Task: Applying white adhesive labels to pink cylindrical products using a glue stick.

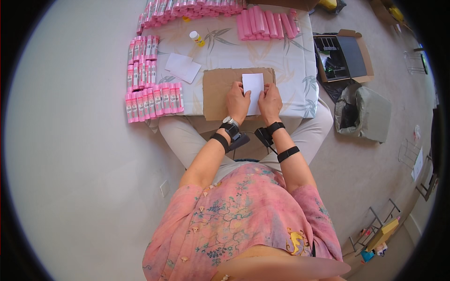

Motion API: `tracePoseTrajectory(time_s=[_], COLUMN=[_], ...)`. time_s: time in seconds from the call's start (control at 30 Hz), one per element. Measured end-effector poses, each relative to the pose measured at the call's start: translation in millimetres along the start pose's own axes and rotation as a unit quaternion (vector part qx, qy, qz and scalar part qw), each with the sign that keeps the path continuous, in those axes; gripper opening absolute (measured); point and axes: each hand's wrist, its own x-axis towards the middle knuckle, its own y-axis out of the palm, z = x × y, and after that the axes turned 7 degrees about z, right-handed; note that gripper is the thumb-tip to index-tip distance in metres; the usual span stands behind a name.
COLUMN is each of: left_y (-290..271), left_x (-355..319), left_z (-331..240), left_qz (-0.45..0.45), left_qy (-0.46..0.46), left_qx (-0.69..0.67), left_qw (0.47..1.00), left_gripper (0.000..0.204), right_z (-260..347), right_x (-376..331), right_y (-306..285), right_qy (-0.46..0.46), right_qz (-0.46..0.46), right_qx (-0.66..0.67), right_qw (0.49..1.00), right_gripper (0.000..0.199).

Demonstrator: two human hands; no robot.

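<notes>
Between my two hands is a white rectangular slip of paper (253, 83), upright lengthwise over a brown cardboard sheet (216, 91) at the table's near edge. My left hand (239, 101) grips the slip's left edge, thumb on top and fingers curled. Its right edge is pinched by my right hand (270, 100) in the same way. Whether it is one sheet or a thin stack, I cannot tell. Left of the cardboard lie more white paper slips (186, 71), overlapping. Beyond them stands or lies a glue stick (197, 39) with a white cap and yellow body.
Pink labelled rolls (154, 99) line the table's left side, with a larger pile (187, 9) at the back. Plain pink rolls (265, 24) lie at back right. On the floor to the right are an open box (356, 56) and a grey bag-lined bin (375, 112).
</notes>
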Motion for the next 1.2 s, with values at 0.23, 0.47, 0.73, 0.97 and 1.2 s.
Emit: tracePoseTrajectory(time_s=[0.23, 0.47, 0.73, 0.97, 1.2], left_y=[3.7, 5.6, 5.3, 4.2, 4.6], left_x=[-3.8, -5.3, -7.0, -7.5, -7.1], left_z=[1.4, 2.8, 2.5, -1.2, -0.2], left_qz=[-0.031, -0.047, -0.043, -0.036, -0.046], left_qy=[0.041, 0.054, 0.061, 0.052, 0.060], left_qx=[0.024, 0.043, 0.054, 0.057, 0.063], left_qw=[0.998, 0.997, 0.996, 0.996, 0.995], left_gripper=[0.041, 0.046, 0.048, 0.047, 0.048], right_z=[4.1, 9.0, 5.9, 6.9, 6.9], right_x=[-0.2, -2.6, -4.4, -5.2, -3.9], right_y=[-3.0, -6.3, -3.5, -5.0, -5.5], right_qy=[-0.014, -0.038, -0.059, -0.058, -0.047], right_qz=[0.024, 0.028, 0.016, 0.020, 0.037], right_qx=[-0.046, -0.071, -0.074, -0.082, -0.071], right_qw=[0.999, 0.996, 0.995, 0.995, 0.996], right_gripper=[0.036, 0.041, 0.044, 0.048, 0.048])
